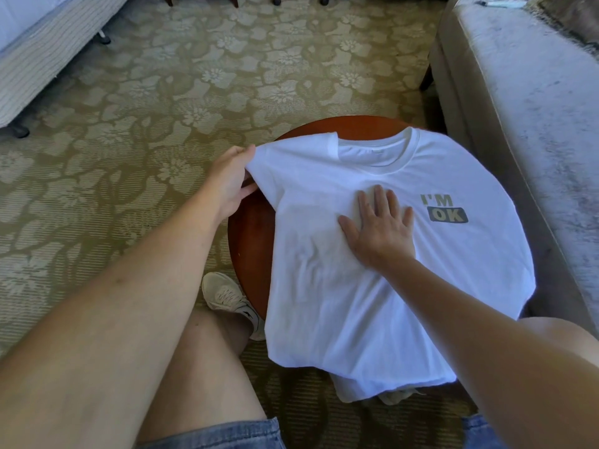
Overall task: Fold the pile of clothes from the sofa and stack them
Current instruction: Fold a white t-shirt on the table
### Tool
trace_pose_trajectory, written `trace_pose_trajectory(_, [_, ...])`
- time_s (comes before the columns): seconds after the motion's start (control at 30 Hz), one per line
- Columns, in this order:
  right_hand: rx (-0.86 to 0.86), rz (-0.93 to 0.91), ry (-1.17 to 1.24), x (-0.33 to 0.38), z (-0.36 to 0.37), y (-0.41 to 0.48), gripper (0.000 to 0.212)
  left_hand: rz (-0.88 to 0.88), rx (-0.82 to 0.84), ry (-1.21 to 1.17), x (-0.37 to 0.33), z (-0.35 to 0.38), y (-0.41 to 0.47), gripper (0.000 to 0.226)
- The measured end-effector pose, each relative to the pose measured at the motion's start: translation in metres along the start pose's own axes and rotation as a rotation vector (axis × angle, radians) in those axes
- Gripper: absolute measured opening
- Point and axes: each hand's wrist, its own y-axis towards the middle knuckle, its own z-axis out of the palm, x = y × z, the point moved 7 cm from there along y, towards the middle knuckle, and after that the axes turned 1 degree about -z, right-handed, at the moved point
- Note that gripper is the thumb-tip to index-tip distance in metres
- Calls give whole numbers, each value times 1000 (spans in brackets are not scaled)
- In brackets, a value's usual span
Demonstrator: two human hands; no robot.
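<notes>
Round table (251, 241) — largely hidden under T-shirt (372, 303) (left hand (231, 183) pinches sleeve (269, 163)).

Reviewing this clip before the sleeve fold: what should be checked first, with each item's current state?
1. Left hand grips the sleeve: ok.
2. Right hand flat on the T-shirt chest, pinning it: ok.
3. Front up, print visible: ok.
4. Fabric smooth: not ok, wrinkles beside the right hand.
5. Shirt fully supported by the table: cannot tell, its near edge is covered.
</notes>
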Motion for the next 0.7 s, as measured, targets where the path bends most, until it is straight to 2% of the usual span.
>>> trace_pose_trajectory(0.13, [2,-17,-6,-4,-1,4,74,58,-106,105,-2,-6,5,23])
trace_pose_trajectory(0.27, [15,-16,-23,-7,-1,8,75,232,-144,529,-11,-4,5,34])
trace_pose_trajectory(0.33, [12,-13,-24,-9,-1,9,75,239,-114,644,-13,-1,4,25])
trace_pose_trajectory(0.4, [9,-14,-26,-9,-2,9,75,153,-43,693,-10,-2,4,13])
trace_pose_trajectory(0.43, [10,-16,-25,-9,-2,8,75,99,-6,719,-9,-3,5,17])
trace_pose_trajectory(0.6, [21,-18,-21,-8,-2,8,75,-71,116,921,-3,-18,6,75])
trace_pose_trajectory(0.7, [23,-16,-26,-8,-2,9,76,-86,122,973,-4,-26,6,73])
